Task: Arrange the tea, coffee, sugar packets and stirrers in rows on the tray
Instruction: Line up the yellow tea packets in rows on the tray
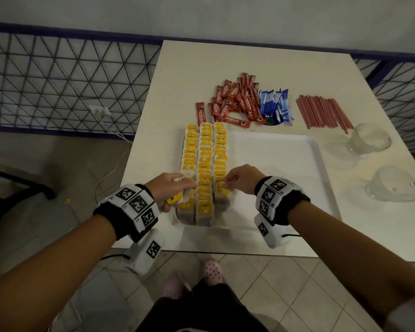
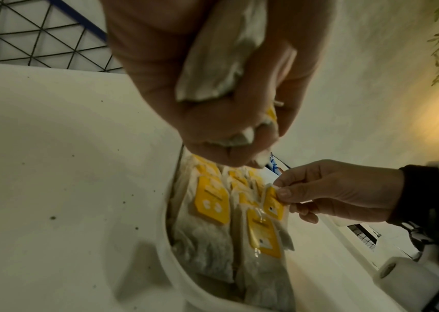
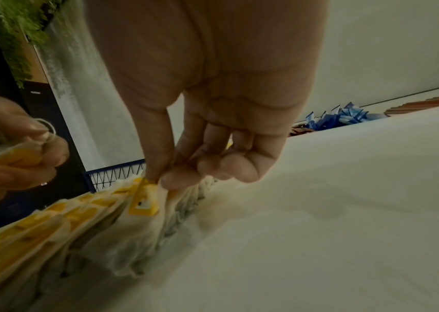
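On the white table (image 1: 177, 75), the tea step is judged in hand: three rows of yellow-tagged tea bags (image 1: 205, 164) fill the left of the white rectangular tray (image 1: 285, 164). Spare bags are clutched in the left hand (image 1: 170, 191); one bag is pinched by the right hand (image 1: 241, 179), to be laid at the third row's near end.

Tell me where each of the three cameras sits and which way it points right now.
Head: above, looking down at the tray and table; both forearms and hands show.
Left wrist: under the left hand gripping tea bags, facing the rows; right hand shows.
Right wrist: along the right hand pinching a tea bag.
Shared: all three show the tea bag rows.
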Motion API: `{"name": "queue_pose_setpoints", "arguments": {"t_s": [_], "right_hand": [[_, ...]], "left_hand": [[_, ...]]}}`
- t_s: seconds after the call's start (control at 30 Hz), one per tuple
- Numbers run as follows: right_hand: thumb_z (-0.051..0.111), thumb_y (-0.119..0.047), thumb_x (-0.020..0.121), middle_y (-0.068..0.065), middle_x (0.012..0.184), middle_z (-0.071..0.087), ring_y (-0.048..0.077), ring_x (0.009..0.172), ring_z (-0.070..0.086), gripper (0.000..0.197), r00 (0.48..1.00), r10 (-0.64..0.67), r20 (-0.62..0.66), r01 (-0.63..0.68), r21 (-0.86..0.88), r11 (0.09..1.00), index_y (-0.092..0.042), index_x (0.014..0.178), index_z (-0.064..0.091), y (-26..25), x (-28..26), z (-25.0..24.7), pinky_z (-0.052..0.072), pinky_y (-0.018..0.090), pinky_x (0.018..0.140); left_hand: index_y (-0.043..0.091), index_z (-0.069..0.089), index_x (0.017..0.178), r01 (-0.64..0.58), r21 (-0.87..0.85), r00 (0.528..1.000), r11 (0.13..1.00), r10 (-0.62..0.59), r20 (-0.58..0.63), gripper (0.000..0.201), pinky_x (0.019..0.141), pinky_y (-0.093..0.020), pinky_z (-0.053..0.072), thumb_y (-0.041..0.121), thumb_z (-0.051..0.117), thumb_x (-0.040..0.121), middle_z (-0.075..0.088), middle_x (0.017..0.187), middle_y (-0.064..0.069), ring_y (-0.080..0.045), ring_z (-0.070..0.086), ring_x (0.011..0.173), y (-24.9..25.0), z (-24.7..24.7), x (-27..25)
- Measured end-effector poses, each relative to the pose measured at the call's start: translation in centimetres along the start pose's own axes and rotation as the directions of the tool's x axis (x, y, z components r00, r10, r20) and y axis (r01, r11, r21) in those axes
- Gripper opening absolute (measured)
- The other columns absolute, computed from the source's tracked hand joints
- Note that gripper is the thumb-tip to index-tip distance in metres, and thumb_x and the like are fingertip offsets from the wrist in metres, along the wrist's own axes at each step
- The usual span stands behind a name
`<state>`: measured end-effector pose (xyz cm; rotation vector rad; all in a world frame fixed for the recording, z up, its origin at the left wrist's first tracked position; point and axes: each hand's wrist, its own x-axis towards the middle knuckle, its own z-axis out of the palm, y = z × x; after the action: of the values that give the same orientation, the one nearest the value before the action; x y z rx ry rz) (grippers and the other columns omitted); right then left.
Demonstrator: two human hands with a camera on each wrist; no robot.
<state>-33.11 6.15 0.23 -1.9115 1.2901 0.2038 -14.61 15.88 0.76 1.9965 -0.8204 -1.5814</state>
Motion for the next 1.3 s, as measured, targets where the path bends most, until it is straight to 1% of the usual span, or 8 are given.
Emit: {"name": "queue_pose_setpoints", "arguments": {"t_s": [0.2,0.37,0.53,0.6,0.7,0.8,0.97,1.3], "right_hand": [[0.06,-0.025,0.088,-0.003,0.077,0.062,0.01,0.076,0.052,0.022,0.999,0.029,0.026,-0.029,-0.001,1.0,-0.01,0.102,0.068,-0.3,0.4,0.3,0.034,0.007,0.051],[0.061,-0.028,0.087,0.012,0.111,0.064,0.024,0.099,0.056,0.026,0.999,0.032,-0.016,-0.033,-0.039,0.999,-0.011,0.107,0.063,-0.5,0.5,0.8,0.042,0.024,0.073],[0.065,-0.033,0.085,0.01,0.098,0.064,0.022,0.086,0.057,0.022,0.997,0.031,-0.069,-0.03,0.021,0.999,-0.018,0.097,0.053,-0.3,-0.2,0.3,0.044,0.029,0.074],[0.061,-0.038,0.086,0.005,0.087,0.065,0.02,0.079,0.059,0.023,0.996,0.018,-0.084,-0.012,0.074,0.997,-0.018,0.093,0.053,-0.8,-0.6,-0.4,0.045,0.027,0.066],[0.053,-0.048,0.088,-0.003,0.072,0.063,0.012,0.061,0.052,0.032,0.999,-0.035,-0.007,0.036,0.149,0.988,-0.017,0.087,0.057,-2.3,-1.7,-1.2,0.041,0.021,0.052],[0.052,-0.05,0.088,-0.005,0.07,0.062,0.01,0.059,0.052,0.038,0.991,-0.086,0.101,0.069,0.164,0.984,-0.013,0.086,0.061,-3.9,-2.6,-1.3,0.042,0.02,0.05],[0.061,-0.036,0.086,-0.005,0.065,0.06,0.01,0.057,0.053,0.023,0.994,-0.105,0.011,0.102,0.18,0.978,-0.022,0.071,0.051,-4.9,-2.9,-1.0,0.044,0.02,0.048],[0.059,-0.015,0.087,0.0,0.065,0.054,0.011,0.053,0.05,0.021,0.999,0.031,-0.042,-0.011,0.414,0.91,-0.015,0.069,0.048,-4.4,-4.0,-2.3,0.044,0.021,0.049]], "left_hand": [[0.014,0.064,0.093,-0.016,-0.013,0.999,1.0,0.016,0.031,0.022,0.037,-0.012,0.019,0.035,0.057,0.089,0.051,0.071,-0.009,-0.013,0.037,0.037,0.4,0.7,-0.3],[0.017,0.062,0.092,0.041,-0.045,0.996,0.998,-0.037,0.076,0.048,0.037,-0.014,0.025,0.06,0.042,0.088,0.051,0.077,-0.016,-0.019,0.04,0.047,1.2,0.7,-0.5],[0.017,0.056,0.091,0.114,-0.211,0.975,0.971,-0.068,0.213,0.059,0.034,-0.011,0.026,0.069,0.027,0.087,0.053,0.071,-0.008,-0.016,0.044,0.04,1.5,0.4,-0.6],[0.017,0.057,0.089,0.128,-0.254,0.972,0.959,-0.069,0.227,0.06,0.034,-0.011,0.026,0.069,0.027,0.087,0.053,0.07,-0.007,-0.016,0.045,0.039,1.8,0.3,-0.7],[0.016,0.057,0.088,0.108,-0.325,0.974,0.94,-0.035,0.224,0.056,0.034,-0.009,0.028,0.065,0.03,0.089,0.056,0.058,-0.006,-0.016,0.046,0.035,2.6,0.3,-1.2],[0.018,0.055,0.09,0.074,-0.382,0.977,0.921,0.011,0.215,0.048,0.033,-0.009,0.028,0.061,0.034,0.09,0.056,0.069,-0.006,-0.015,0.047,0.035,3.6,0.3,-1.5],[0.019,0.052,0.094,0.0,-0.347,0.988,0.938,0.054,0.145,0.032,0.034,-0.008,0.025,0.048,0.04,0.093,0.054,0.07,-0.006,-0.013,0.046,0.036,4.7,0.5,-2.0],[0.017,0.056,0.087,-0.115,-0.255,0.992,0.96,0.123,0.017,0.008,0.037,-0.012,0.021,0.024,0.057,0.089,0.058,0.085,-0.007,-0.015,0.046,0.041,4.1,0.6,-2.5]]}}
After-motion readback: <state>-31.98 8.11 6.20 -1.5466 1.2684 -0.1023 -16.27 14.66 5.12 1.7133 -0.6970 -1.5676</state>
